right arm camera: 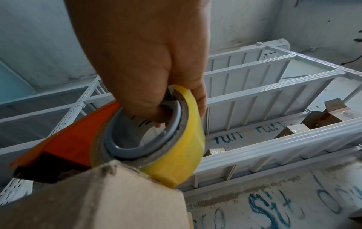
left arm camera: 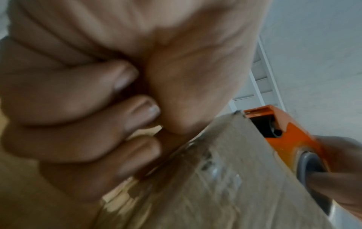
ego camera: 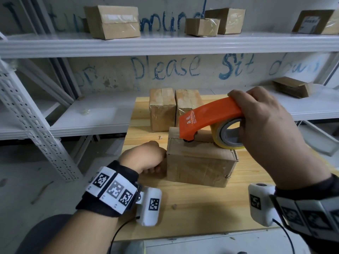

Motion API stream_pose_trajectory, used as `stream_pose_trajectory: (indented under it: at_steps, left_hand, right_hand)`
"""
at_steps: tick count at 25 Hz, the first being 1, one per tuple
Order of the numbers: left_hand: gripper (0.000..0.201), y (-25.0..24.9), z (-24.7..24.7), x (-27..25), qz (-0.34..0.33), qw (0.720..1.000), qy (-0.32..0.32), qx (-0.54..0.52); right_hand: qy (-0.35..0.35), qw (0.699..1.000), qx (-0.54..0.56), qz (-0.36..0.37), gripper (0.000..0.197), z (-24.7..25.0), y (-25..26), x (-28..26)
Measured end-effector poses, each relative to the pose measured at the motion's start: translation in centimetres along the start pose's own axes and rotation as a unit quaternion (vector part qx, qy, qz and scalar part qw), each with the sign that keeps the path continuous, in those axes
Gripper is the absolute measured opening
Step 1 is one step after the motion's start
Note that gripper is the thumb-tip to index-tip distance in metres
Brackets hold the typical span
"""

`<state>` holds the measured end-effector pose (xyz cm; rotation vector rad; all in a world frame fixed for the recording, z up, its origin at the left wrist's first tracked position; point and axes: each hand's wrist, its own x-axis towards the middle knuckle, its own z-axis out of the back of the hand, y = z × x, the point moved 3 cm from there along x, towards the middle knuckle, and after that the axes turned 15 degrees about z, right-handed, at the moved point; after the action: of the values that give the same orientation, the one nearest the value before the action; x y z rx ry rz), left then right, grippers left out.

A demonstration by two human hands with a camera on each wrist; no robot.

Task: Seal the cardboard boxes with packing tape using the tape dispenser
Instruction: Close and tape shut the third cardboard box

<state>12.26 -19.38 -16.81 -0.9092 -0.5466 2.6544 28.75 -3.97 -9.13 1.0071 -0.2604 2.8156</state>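
Brown corrugated cardboard box (ego camera: 200,162) sits near the middle of a pale wooden table (ego camera: 192,208), its faces scuffed and glossy in patches with old clear tape, corners frayed. Orange plastic tape dispenser (ego camera: 209,116) rests nose-down on the box top, curved hood over a dark roller, with a yellowish roll of tape (ego camera: 227,134) on a grey core at the rear edge. Right hand (ego camera: 271,132) grips the dispenser from above, fingers curled through the core, thumb over the orange hood. Left hand (ego camera: 145,156) is balled into a fist, holding nothing, knuckles pressed against the box's left side; fingers tucked tight in the left wrist view. Two more taped boxes (ego camera: 176,109) stand upright side by side, touching, at the table's far edge. White metal shelves (ego camera: 165,44) behind carry several other cardboard boxes.
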Motion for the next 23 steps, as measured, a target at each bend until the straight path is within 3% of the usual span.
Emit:
stream_pose_trajectory:
  at_steps: [2, 5, 7, 9, 11, 14, 17, 21, 23]
  left_hand:
    - [0.004, 0.2, 0.3, 0.1, -0.023, 0.998, -0.025, 0.051]
    - [0.034, 0.7, 1.1, 0.1, -0.071, 0.994, -0.036, 0.069]
    - [0.077, 1.2, 1.9, 0.2, -0.103, 0.989, -0.038, 0.103]
    - [0.130, 1.4, 1.9, 0.0, -0.132, 0.985, 0.014, 0.106]
    - [0.153, 0.6, 1.6, -0.6, -0.170, 0.983, 0.060, 0.023]
    - [0.154, -1.0, 1.4, -0.6, -0.243, 0.968, 0.029, -0.050]
    - [0.146, -1.1, 0.9, -0.1, -0.265, 0.963, 0.027, -0.033]
    - [0.100, -0.8, 0.5, 0.0, -0.291, 0.956, 0.023, -0.007]
    - [0.093, -0.8, 0.5, 0.1, -0.307, 0.951, 0.030, 0.011]
  right_hand:
    - [-0.001, 1.000, 0.006, 0.002, 0.060, 0.1, 0.0, 0.0]
    - [-0.002, 1.000, 0.007, 0.003, 0.061, 0.2, -0.1, -0.2]
    - [-0.005, 1.000, 0.008, 0.001, 0.061, 0.2, -0.2, -0.2]
    - [-0.009, 1.000, 0.010, 0.004, 0.061, 0.2, -0.1, -0.2]
    - [-0.011, 1.000, 0.012, 0.010, 0.062, 0.2, 0.0, -0.2]
    - [-0.016, 1.000, 0.009, 0.020, 0.060, 0.4, 0.0, -0.3]
    - [-0.025, 0.999, 0.020, 0.018, 0.060, 0.3, -0.2, -0.5]
    - [-0.033, 0.999, 0.036, 0.020, 0.062, 0.5, -0.2, -0.6]
    - [-0.028, 0.998, 0.045, 0.029, 0.065, 0.9, -0.2, -0.7]
